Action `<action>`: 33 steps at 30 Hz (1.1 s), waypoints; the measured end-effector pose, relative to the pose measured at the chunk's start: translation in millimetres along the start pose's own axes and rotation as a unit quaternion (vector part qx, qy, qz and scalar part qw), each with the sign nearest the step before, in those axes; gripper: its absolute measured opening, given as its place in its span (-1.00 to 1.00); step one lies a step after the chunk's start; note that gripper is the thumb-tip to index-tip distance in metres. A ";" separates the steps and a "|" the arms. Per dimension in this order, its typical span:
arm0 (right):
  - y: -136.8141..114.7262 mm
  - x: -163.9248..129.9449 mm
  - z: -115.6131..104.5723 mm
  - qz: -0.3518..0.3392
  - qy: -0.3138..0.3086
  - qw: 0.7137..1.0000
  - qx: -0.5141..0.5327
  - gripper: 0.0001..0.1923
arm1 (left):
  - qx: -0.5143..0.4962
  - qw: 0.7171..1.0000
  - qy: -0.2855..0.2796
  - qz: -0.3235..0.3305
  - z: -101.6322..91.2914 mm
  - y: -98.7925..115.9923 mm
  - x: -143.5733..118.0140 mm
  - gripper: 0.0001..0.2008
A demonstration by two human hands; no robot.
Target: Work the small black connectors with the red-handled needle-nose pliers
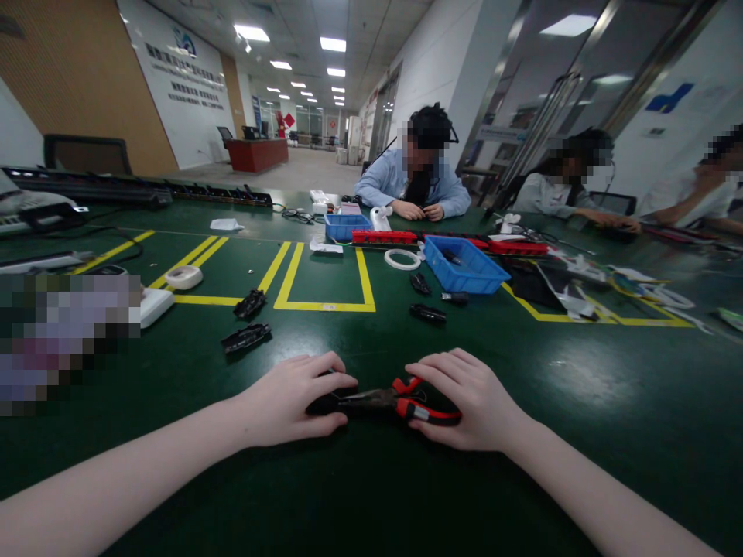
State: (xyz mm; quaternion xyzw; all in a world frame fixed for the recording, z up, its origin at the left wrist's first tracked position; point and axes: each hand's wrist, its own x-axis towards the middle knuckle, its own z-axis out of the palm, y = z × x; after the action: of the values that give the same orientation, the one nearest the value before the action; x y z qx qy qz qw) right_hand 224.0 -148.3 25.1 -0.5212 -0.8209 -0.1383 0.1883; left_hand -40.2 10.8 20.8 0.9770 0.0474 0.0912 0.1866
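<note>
left hand [296, 398] fingers curl on a black part [326, 404] | right hand [464, 402] fingers hold pliers [400, 404] on green desk [371, 480] | risk: pliers slip, pinch fingers

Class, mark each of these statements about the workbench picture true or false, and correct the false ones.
1. The right hand rests on red-handled pliers. True.
2. The left hand is lifted high above the green table. False: it lies on the table, over a black part.
3. The blue bin stands left of the yellow-taped rectangle. False: right of it.
4. People sit at the far side. True.
</note>
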 end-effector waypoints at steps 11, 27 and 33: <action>0.8 -3.5 4.7 0.003 0.004 1.000 0.014 -0.46 | 0.010 1.000 -0.014 -0.008 -0.5 0.4 1.5 -0.58; 2.0 0.0 0.1 -0.005 0.007 1.000 -0.002 -0.49 | 0.024 0.999 0.048 0.011 6.3 -3.5 -2.9 -0.50; 2.4 -1.7 1.1 0.001 0.010 1.000 0.001 -0.48 | -0.001 0.999 0.040 0.016 5.1 -3.1 -3.4 -0.49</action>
State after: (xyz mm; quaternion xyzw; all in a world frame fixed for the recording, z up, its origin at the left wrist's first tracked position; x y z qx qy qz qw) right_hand 226.6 -148.1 23.4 -0.5206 -0.8182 -0.1427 0.1976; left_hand -42.7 11.4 14.5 0.9729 0.0390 0.1338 0.1845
